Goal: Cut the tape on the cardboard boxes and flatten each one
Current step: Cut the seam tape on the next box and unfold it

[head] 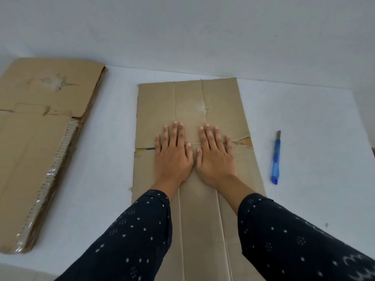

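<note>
- Step in hand: flattening. The cardboard box lies collapsed at the middle of the white surface, long axis running near to far, with its far edge close to the wall.
- Left hand: palm down, fingers straight and slightly spread, pressing on the box at its cross crease. It grips nothing.
- Right hand: the same posture, flat and extended, pressing just beside the left hand, thumbs nearly touching. It holds nothing.
- The crease under both hands shows a tear at its right end and a slit at its left end; the far flaps lie flat beyond the fingertips.
- Box cutter: blue, lying on the surface to the right of the box, apart from it and untouched, blade end pointing far.
- Stack of flattened cardboard: on the left, well apart from the box, with clear tape showing along its right edge.
- Judgement: cutting on this box appears finished; pressing is at or near its end.
- Next move, as judged: lift both hands, slide the flat box left onto the stack. No uncut box is in view, so whether more remain cannot be told.
</note>
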The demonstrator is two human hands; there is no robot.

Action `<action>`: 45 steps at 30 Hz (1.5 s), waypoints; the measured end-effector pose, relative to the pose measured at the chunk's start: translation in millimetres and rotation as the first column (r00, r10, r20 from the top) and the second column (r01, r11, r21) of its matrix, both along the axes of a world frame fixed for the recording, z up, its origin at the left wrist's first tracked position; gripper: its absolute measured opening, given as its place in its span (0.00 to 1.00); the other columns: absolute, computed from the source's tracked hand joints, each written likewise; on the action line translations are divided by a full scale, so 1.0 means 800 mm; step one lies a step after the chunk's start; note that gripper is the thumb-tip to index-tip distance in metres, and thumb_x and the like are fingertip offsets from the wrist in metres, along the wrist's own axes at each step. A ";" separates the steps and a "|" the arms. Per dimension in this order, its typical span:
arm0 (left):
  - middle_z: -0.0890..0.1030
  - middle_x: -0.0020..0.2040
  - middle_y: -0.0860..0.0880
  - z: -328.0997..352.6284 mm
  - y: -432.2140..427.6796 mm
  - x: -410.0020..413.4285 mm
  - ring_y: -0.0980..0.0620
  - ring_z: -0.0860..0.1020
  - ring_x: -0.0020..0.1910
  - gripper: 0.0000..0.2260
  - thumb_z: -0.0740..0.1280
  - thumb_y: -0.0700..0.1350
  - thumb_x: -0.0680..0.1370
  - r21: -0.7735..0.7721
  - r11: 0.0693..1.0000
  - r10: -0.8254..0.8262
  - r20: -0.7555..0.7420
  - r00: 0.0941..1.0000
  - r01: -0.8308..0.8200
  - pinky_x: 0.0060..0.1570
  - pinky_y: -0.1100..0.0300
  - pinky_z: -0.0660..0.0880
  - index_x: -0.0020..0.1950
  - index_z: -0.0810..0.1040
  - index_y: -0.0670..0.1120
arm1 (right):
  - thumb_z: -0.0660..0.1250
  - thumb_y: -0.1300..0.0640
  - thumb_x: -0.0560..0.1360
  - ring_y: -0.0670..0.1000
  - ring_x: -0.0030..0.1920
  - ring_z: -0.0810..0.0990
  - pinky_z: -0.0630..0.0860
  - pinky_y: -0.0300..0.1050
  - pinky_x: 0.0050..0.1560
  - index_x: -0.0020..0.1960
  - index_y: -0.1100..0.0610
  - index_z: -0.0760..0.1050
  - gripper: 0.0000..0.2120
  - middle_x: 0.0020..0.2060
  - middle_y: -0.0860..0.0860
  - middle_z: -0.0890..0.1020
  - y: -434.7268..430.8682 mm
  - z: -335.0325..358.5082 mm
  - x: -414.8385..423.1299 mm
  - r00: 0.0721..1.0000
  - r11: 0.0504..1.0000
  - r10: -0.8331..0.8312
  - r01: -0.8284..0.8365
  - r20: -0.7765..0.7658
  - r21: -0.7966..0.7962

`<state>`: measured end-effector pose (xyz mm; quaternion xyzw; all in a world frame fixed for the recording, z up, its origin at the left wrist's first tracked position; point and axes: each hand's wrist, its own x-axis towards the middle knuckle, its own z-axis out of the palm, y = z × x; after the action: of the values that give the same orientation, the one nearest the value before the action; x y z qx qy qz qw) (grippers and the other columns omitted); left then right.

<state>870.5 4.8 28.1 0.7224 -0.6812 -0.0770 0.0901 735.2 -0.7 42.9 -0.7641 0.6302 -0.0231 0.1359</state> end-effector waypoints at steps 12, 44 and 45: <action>0.51 0.82 0.47 0.007 0.163 -0.015 0.49 0.47 0.81 0.28 0.43 0.53 0.83 0.051 0.995 -0.086 -0.041 0.995 0.088 0.79 0.50 0.46 0.83 0.50 0.45 | 0.43 0.49 0.82 0.49 0.80 0.46 0.46 0.51 0.78 0.81 0.53 0.50 0.28 0.80 0.49 0.53 0.170 0.001 -0.045 0.995 0.997 -0.044 0.049 0.095 -0.058; 0.39 0.80 0.47 0.096 0.190 0.021 0.37 0.58 0.74 0.55 0.76 0.53 0.70 0.541 0.676 0.716 -0.320 0.620 -0.501 0.69 0.40 0.65 0.79 0.34 0.59 | 0.70 0.44 0.71 0.61 0.71 0.60 0.62 0.64 0.66 0.77 0.46 0.47 0.44 0.74 0.56 0.56 0.202 0.088 -0.086 0.720 0.691 -0.684 0.590 0.114 0.418; 0.48 0.80 0.45 0.101 0.184 0.034 0.37 0.63 0.71 0.52 0.76 0.51 0.71 0.563 0.647 0.759 -0.406 0.510 -0.515 0.66 0.41 0.68 0.80 0.38 0.58 | 0.69 0.45 0.73 0.60 0.69 0.64 0.64 0.63 0.66 0.78 0.48 0.47 0.43 0.72 0.56 0.61 0.195 0.092 -0.094 0.686 0.653 -0.717 0.597 0.124 0.466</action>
<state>897.5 152.0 108.5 0.8606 -0.2629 -0.3933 0.1888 660.2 155.1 116.3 -0.4237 0.8290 -0.0603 0.3600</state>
